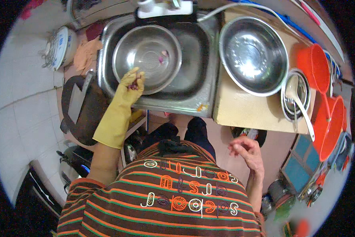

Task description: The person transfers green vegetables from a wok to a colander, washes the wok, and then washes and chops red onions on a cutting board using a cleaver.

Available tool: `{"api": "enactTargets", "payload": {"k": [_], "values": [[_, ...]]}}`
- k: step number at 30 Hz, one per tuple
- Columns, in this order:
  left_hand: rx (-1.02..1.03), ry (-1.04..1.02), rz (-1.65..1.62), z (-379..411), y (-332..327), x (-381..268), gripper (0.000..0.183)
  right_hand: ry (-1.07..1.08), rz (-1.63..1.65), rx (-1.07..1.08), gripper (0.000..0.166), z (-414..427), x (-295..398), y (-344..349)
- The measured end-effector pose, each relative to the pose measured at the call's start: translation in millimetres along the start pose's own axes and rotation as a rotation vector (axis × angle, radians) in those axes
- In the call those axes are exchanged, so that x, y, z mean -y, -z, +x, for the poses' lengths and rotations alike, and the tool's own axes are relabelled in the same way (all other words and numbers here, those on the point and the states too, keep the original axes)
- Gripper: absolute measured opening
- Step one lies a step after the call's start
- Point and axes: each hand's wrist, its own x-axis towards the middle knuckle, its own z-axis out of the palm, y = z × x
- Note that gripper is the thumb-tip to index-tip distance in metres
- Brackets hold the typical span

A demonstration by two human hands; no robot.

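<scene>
My left hand [131,86] wears a yellow rubber glove and is closed around small purple vegetable pieces [133,85], perhaps onion. It hangs over the near left rim of a stainless steel bowl [177,53], which sits in the left part of a steel sink [205,53]. Inside that bowl lie one or two pink-purple pieces [161,59]. My right hand [245,151] is bare, its fingers loosely curled and slightly apart, with nothing visible in it. It hovers just in front of the board on the right, beside a dark container [262,137] partly hidden below the board.
A cleaver [78,100] rests on a dark round chopping board [90,124] at left. On the right, a tan board [239,114] carries a second steel bowl [253,56] and small bowls with a white spoon [299,102]. Red plastic scoops [313,68] hang beyond.
</scene>
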Motion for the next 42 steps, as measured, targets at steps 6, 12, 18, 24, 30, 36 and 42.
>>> {"api": "enactTargets", "payload": {"k": [6,12,18,24,30,36,42], "values": [[0.001,-0.012,-0.013,-25,17,-5,0.034,0.673,-0.872,0.147,0.015,196,116,-138],[0.089,0.008,-0.072,-35,37,-9,0.033,0.589,-1.231,0.034,0.031,387,63,-208],[0.242,-0.054,-0.175,-41,44,-21,0.035,0.809,-1.323,-0.025,0.032,462,9,-195],[0.253,-0.011,-0.265,-23,50,-34,0.043,0.734,-0.887,0.085,0.028,394,83,-217],[0.231,0.028,-0.342,6,21,-36,0.050,0.543,-0.447,0.283,0.035,283,124,-273],[0.189,0.106,-0.444,20,-4,-41,0.044,0.890,-0.645,-0.260,0.029,216,177,-225],[0.222,0.157,-0.477,37,-16,-52,0.044,0.724,-0.909,-0.809,0.032,198,242,-157]]}}
